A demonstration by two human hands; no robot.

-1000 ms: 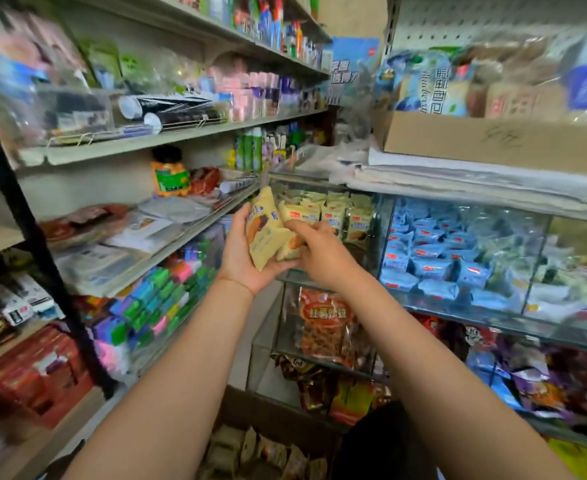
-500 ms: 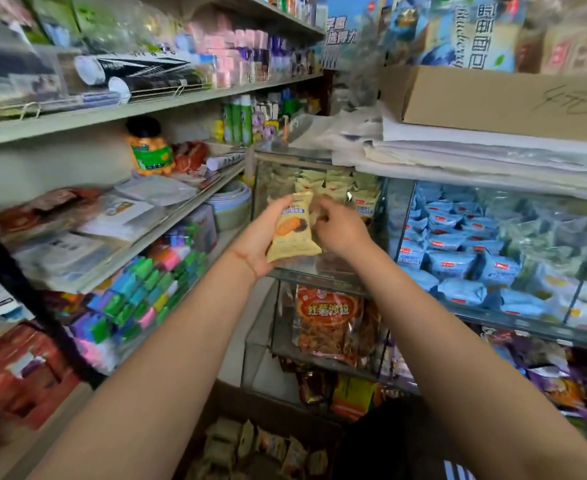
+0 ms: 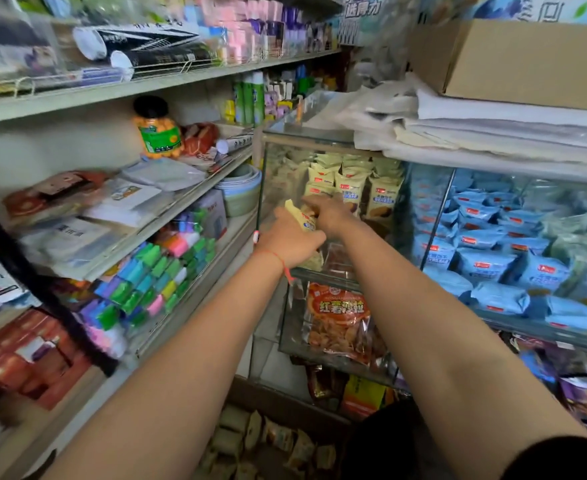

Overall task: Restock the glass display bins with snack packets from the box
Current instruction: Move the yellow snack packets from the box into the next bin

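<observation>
My left hand (image 3: 290,239) grips a few pale yellow snack packets (image 3: 300,218) at the open front of the upper left glass bin (image 3: 268,188). My right hand (image 3: 330,211) reaches into that bin just beyond them, fingers curled on a packet at the top of the bunch. Upright yellow packets (image 3: 349,187) of the same kind stand in rows at the bin's back. Low in the view, the cardboard box (image 3: 285,408) on the floor shows several loose packets (image 3: 268,441) inside.
The neighbouring glass bin (image 3: 434,223) holds blue packets (image 3: 482,265). An orange bag (image 3: 339,320) fills the bin below. Left shelves (image 3: 167,81) carry a jar (image 3: 157,129), bowls (image 3: 242,192) and coloured blocks (image 3: 150,278). A carton (image 3: 514,60) and folded sheets lie on top.
Both hands have moved forward and down into the bin opening with the yellow packets. My view has dropped and come closer to the shelves.
</observation>
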